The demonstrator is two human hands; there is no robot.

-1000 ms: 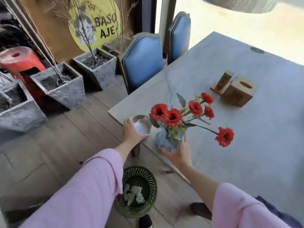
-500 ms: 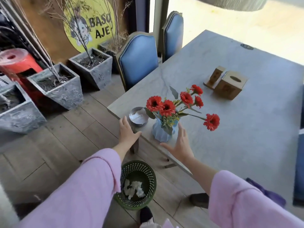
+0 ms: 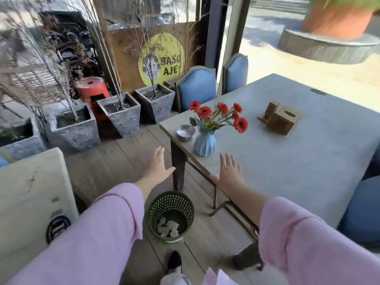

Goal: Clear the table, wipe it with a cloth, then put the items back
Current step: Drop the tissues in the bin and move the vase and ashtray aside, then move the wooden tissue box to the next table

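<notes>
Two hands out in front, both in pink sleeves, neither holding anything. Left hand off the near-left corner of the desk, over the wooden floor, fingers straight and together, thumb spread to the right. Right hand over the near edge of the desk, palm down, fingers straight and slightly fanned; contact with the surface not clear enough to call.

Just beyond the right hand, a blue ribbed vase upright near the desk's left end, red flowers leaning out to the right. Left of the vase and close beside it, a small round metal ashtray by the corner, something pale inside. Farther right and farther away, well apart from the vase, a wooden tissue box with a small wooden stand touching or just beside its left side. Dark round mark near the far edge.

On the floor below the near-left corner, between the two arms, a green perforated wastebasket with crumpled white paper at the bottom. Two blue upholstered chairs at the far left side of the desk. Along the left, a row of grey square planters with bare twigs, a red stool behind them, a yellow round sign on the board beyond. Pale wooden panel at near left.
</notes>
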